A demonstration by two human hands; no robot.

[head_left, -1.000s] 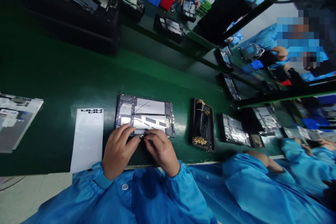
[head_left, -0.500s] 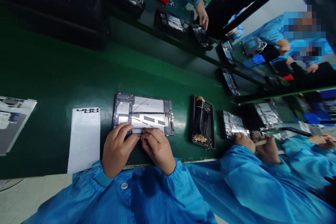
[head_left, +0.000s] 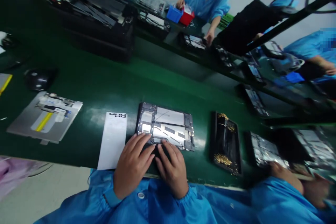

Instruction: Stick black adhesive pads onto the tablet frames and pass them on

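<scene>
A dark tablet housing (head_left: 165, 126) lies flat on the green workbench (head_left: 86, 101), with silver foil panels and thin strips inside it. My left hand (head_left: 132, 166) and my right hand (head_left: 172, 169) sit side by side at its near edge. Their fingertips curve over that edge and touch the housing. Whatever lies under the fingers is hidden, and a dark patch shows there. A white paper sheet (head_left: 112, 140) lies just left of my left hand. To the right of my right hand stands a black tray with gold screws (head_left: 225, 143).
A grey sheet with a yellow strip (head_left: 44, 117) and a black round object (head_left: 39, 78) lie further left. More trays of metal parts (head_left: 265, 150) line the bench rightward, beside a co-worker's hand (head_left: 286, 178). Across the far bench, a co-worker's hand (head_left: 210, 36) is near blue and red bins (head_left: 178, 15).
The whole view has swung, so the housing and bench sit further right and lower. More of the grey sheet shows. My fingers now lie spread along the housing's near edge.
</scene>
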